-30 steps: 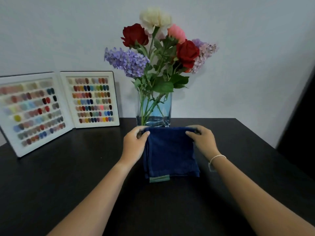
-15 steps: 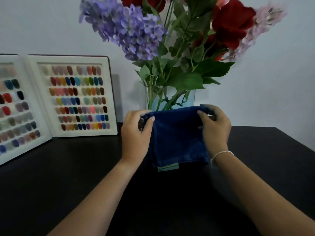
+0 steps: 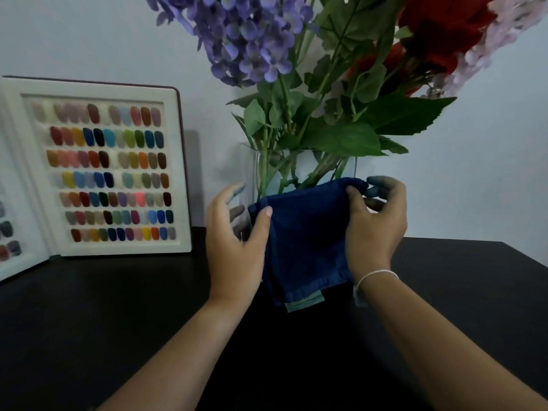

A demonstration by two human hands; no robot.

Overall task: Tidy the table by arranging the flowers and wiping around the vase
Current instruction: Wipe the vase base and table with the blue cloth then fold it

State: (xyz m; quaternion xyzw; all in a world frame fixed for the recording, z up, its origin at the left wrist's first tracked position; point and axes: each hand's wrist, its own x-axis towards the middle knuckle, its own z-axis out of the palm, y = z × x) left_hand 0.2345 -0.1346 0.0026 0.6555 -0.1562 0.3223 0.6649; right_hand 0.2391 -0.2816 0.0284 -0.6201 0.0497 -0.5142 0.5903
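Head view: wiping step in hand, cloth raised against the vase.
Left hand (image 3: 237, 241) and right hand (image 3: 375, 223) each pinch an upper corner of the folded dark blue cloth (image 3: 305, 235), held off the black table (image 3: 89, 321) before the clear glass vase (image 3: 252, 173); the flowers (image 3: 252, 40) at 12 o'clock stand upright, apparently arranged; table wiping appears not yet done.

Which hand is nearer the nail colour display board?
Left. The left hand holds the blue cloth just right of the board; the right hand grips the cloth's far side.
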